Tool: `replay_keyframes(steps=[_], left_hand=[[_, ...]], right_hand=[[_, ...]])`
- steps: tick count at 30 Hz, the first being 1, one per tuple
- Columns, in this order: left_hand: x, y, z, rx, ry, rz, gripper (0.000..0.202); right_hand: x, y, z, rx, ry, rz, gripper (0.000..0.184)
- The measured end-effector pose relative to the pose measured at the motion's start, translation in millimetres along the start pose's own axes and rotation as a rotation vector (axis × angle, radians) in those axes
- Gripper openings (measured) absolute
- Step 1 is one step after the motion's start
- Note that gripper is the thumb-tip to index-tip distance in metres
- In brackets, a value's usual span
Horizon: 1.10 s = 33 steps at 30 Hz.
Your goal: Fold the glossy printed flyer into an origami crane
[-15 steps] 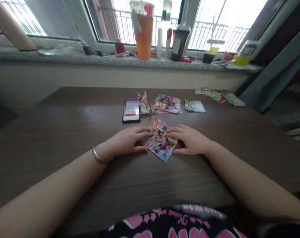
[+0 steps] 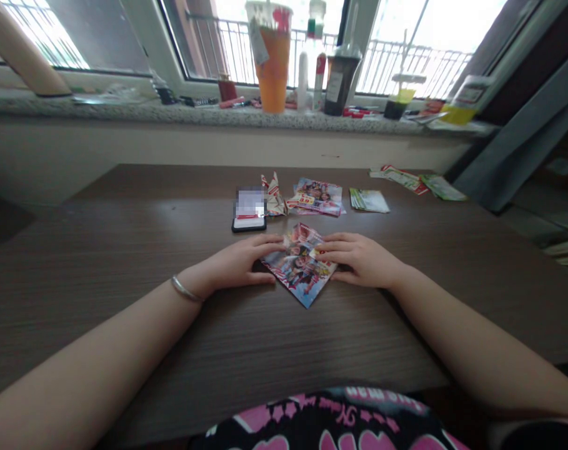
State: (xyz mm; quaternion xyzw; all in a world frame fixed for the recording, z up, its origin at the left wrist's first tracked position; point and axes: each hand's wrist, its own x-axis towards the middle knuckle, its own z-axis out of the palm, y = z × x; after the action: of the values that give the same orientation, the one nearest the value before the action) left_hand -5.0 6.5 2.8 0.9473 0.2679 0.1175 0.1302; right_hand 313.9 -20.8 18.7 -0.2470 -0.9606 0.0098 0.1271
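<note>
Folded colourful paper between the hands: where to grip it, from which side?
Probably the near corner of the folded paper, from the person's side. It lies flat on the table, so only an edge pinch works; the left hand and right hand press its side corners, the near point juts free.

Bare forearms, thin silver bangle (image 2: 185, 289) on left wrist — black-and-pink printed top (image 2: 330, 422)

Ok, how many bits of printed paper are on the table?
6: one sheet under left hand and right hand, folded piece beside phone, colourful pile, greenish pile, red scrap, green scrap far right. Piles may hide more.
</note>
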Motion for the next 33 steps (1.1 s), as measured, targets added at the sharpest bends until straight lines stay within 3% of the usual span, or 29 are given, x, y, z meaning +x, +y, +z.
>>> replay_keyframes(steps=[7, 14, 18, 27, 29, 33], left_hand=[[2, 0, 1.2, 0.078, 0.078, 0.096, 0.041], [1, -2, -2.0, 0.153, 0.07, 0.09, 0.053], [5, 6, -2.0, 0.16, 0.15, -0.007, 0.025], [18, 30, 3.4, 0.196, 0.258, -0.36, 0.022], [19, 30, 5.8, 0.147, 0.286, -0.402, 0.019], [20, 29, 11.0, 0.12, 0.331, -0.396, 0.028]], right_hand=[[3, -4, 3, -0.054, 0.006, 0.011, 0.028], [0, -7, 4, 0.038, 0.036, 0.223, 0.025], [1, -7, 5, 0.053, 0.041, 0.338, 0.026], [12, -13, 15, 0.217, 0.178, 0.718, 0.021], [14, -13, 20, 0.301, 0.204, 0.746, 0.02], [17, -10, 25, 0.254, 0.274, 0.665, 0.043]])
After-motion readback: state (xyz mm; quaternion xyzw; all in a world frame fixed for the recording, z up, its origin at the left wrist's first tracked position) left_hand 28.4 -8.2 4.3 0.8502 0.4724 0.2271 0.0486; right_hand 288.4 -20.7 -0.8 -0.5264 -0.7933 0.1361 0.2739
